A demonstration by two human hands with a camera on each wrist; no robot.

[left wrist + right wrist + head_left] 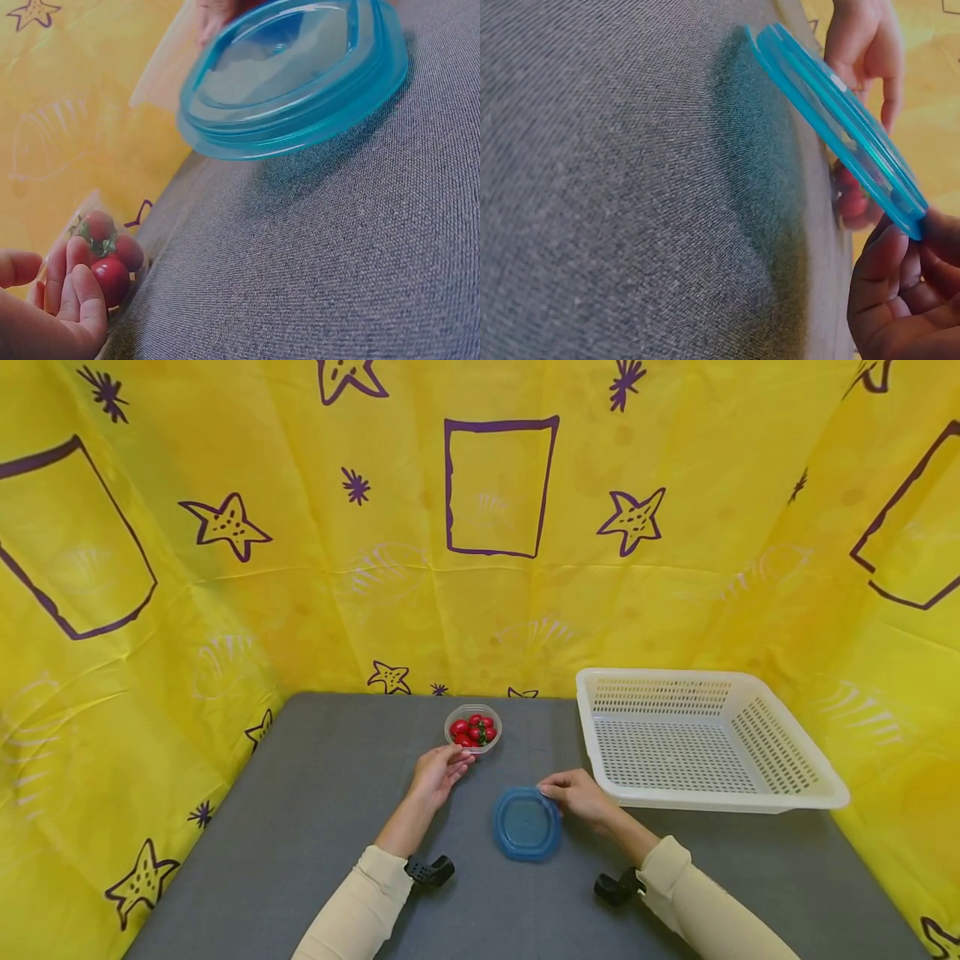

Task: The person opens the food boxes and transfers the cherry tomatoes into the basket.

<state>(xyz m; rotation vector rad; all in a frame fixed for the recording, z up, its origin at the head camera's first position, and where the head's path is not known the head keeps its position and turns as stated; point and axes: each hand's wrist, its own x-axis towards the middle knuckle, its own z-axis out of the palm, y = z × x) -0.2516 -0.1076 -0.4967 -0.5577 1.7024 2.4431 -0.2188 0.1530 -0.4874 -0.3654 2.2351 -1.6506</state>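
Observation:
In the head view, a small clear container (474, 707) filled with red cherry tomatoes (476, 735) stands toward the back of the table. My left hand (439, 774) is at its near side, fingertips right by the rim and fingers loosely extended. The left wrist view shows that hand's fingers (88, 296) in front of the tomatoes (111, 281). Between thumb and fingers, my right hand (581, 795) pinches one corner of a translucent blue lid (527, 824). Seen from the right wrist, the lid (847, 139) is tilted above the table and casts a bluish shadow.
A large white plastic basket (735, 800) with perforated walls stands on the right of the grey table (337, 793), just beyond my right hand. Yellow cloth (495, 602) with purple drawings encloses the table at the back and sides.

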